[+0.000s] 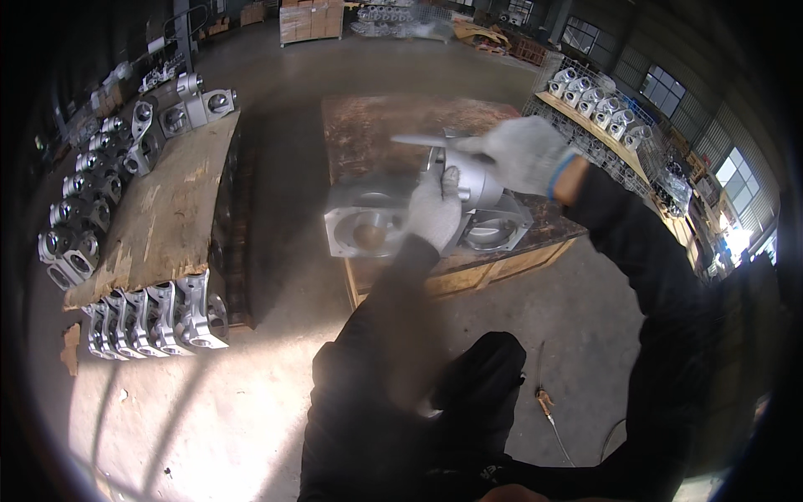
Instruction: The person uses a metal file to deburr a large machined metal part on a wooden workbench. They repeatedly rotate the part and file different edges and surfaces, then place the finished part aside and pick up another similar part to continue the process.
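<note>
A silver metal casting stands on the worn, reddish-brown wooden crate before me. It has a cylindrical upper part and a wide base with round openings on both sides. My left hand, in a whitish work glove, grips the cylinder's near left side with the thumb up. Over the top of the cylinder is my right hand, gloved too and blurred by motion. From its fingers a slender, pale, blade-like tool points left across the casting's top; blur hides its exact kind.
At left, a wooden board lies among several similar castings. More castings fill a wire cage at the far right. An air hose with a brass-coloured fitting lies on the floor near my legs. Stacked cartons stand far back.
</note>
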`<state>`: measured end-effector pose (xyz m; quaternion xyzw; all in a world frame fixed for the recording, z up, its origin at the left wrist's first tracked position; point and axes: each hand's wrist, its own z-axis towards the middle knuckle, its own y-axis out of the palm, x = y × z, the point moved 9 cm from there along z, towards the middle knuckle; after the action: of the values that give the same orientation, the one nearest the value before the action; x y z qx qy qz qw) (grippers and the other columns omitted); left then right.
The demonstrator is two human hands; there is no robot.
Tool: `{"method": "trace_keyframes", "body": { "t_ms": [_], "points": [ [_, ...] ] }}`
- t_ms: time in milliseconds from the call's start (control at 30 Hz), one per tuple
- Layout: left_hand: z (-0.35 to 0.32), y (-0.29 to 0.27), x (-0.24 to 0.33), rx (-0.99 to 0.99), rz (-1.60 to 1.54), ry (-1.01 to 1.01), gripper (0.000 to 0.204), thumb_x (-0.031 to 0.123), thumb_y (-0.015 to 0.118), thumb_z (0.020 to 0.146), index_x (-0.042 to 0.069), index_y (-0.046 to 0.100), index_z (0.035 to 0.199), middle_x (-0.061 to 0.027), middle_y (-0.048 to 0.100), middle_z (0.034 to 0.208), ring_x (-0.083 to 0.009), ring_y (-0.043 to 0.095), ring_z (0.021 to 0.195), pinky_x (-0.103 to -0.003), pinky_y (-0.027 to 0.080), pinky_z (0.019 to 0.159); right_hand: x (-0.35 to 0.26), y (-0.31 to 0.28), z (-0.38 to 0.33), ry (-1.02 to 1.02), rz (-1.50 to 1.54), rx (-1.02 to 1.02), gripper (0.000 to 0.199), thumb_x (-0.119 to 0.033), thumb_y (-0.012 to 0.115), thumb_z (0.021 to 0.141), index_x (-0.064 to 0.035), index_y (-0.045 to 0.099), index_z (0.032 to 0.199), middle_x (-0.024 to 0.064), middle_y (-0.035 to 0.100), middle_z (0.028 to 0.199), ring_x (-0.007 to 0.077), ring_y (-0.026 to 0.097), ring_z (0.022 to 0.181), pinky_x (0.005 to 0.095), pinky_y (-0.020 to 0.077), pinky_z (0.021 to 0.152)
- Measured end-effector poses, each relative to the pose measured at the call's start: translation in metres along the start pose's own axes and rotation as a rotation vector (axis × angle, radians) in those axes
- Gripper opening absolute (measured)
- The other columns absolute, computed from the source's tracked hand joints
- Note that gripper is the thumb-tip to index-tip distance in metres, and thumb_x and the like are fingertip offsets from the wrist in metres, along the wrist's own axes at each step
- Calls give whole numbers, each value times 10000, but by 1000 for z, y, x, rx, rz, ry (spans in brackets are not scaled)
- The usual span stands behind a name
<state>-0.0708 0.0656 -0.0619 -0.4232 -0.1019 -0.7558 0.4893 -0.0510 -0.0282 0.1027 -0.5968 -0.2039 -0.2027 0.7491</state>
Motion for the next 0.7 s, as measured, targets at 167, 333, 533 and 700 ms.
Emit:
{"method": "trace_keyframes", "body": {
  "t_ms": [167, 333, 533, 700],
  "points": [
    [-3, 14, -15, 2, 60, 171, 433, 364, 499, 1143, -6, 645, 1315, -305, 733, 1139, -480, 699, 1099, -531, 523, 951, 11, 12, 8, 43, 110, -158, 352, -269, 650, 1033, -240, 759, 1366, 118, 803, 961, 315, 775, 828, 447, 617, 792],
    [-1, 12, -9, 16, 41, 221, 452, 404, 539, 1126, 1, 652, 1295, -284, 736, 1131, -463, 703, 1081, -515, 528, 941, 10, 16, 13, 39, 264, -188, 354, -232, 664, 1036, -213, 747, 1380, 120, 810, 1064, 298, 784, 959, 409, 608, 872],
    [-19, -88, 19, 236, -115, -198, 468, 433, 630, 1073, 2, 676, 1248, -233, 748, 1112, -384, 720, 1047, -461, 544, 945, 25, 20, -3, 208, 244, -257, 280, -271, 648, 993, -134, 784, 1196, 171, 784, 984, 359, 750, 891, 478, 592, 847],
    [81, -77, 64, -136, -21, -40, 420, 335, 722, 1006, 44, 730, 1308, -191, 756, 1272, -308, 720, 1192, -425, 551, 1006, 13, 12, -8, 29, 213, -130, 372, -289, 641, 1050, -286, 723, 1413, 127, 782, 895, 291, 776, 806, 428, 625, 810]
  ]
}}
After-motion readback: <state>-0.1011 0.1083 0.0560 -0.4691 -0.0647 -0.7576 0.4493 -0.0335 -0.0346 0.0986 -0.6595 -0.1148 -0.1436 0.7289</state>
